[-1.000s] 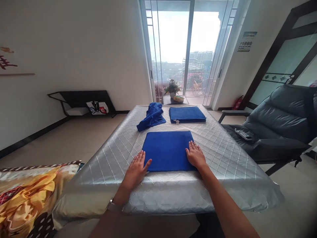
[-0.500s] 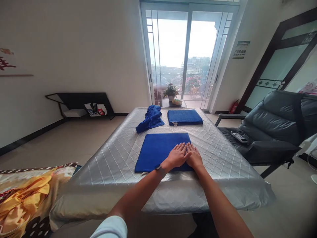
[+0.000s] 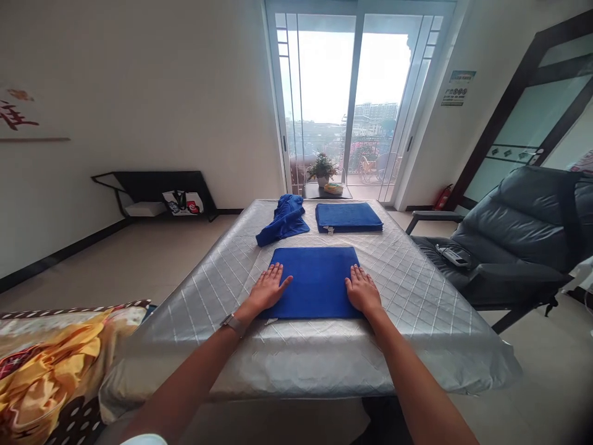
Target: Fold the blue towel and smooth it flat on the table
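Observation:
A folded blue towel [image 3: 317,281] lies flat near the front of a table with a silver quilted cover [image 3: 204,303]. My left hand [image 3: 269,287] rests on the towel's left edge, fingers stretched out and thumb spread. On the opposite edge lies my right hand [image 3: 364,289], also flat with its fingers extended. Neither hand grips anything. Farther back sits a neat stack of folded blue towels [image 3: 349,216], a white tag at its front. Left of the stack is a crumpled blue towel [image 3: 285,219].
To the right stands a dark padded armchair [image 3: 519,228] with a grey controller [image 3: 453,254] on its seat. Yellow cloth [image 3: 55,364] lies on a surface at lower left. A potted plant [image 3: 323,170] stands beyond the table, before the glass doors. A black rack [image 3: 157,191] leans by the wall.
My left hand has slid left across the towel, from beside the right hand to the left edge. My right hand stays at the right edge. The view has shifted slightly.

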Demonstrator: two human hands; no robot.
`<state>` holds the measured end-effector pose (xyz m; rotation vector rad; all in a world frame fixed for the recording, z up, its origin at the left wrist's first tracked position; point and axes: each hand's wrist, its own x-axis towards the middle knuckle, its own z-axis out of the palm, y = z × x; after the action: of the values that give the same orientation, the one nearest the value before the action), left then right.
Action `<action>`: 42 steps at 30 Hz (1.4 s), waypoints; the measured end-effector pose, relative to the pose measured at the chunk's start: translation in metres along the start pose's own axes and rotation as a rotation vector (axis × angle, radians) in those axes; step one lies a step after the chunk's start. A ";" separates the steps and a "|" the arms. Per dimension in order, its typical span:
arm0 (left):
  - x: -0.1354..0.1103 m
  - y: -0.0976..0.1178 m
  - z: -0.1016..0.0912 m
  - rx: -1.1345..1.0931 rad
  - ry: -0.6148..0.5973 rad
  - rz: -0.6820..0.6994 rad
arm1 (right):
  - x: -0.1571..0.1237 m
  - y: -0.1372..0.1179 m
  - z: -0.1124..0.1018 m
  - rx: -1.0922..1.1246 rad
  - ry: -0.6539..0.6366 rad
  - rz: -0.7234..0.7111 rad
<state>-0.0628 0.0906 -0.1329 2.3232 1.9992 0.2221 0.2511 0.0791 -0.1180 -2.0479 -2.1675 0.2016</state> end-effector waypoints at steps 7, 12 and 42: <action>-0.002 -0.030 0.010 -0.010 0.057 -0.029 | 0.002 -0.001 0.001 -0.038 -0.015 0.005; 0.000 -0.034 0.015 -0.029 0.088 0.007 | 0.004 -0.002 -0.008 -0.078 -0.103 0.024; 0.002 0.015 -0.016 0.009 0.166 0.148 | 0.056 -0.006 0.003 0.038 0.027 0.009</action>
<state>-0.0500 0.0892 -0.1144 2.5378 1.8993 0.4285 0.2411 0.1346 -0.1186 -2.0283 -2.1233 0.2134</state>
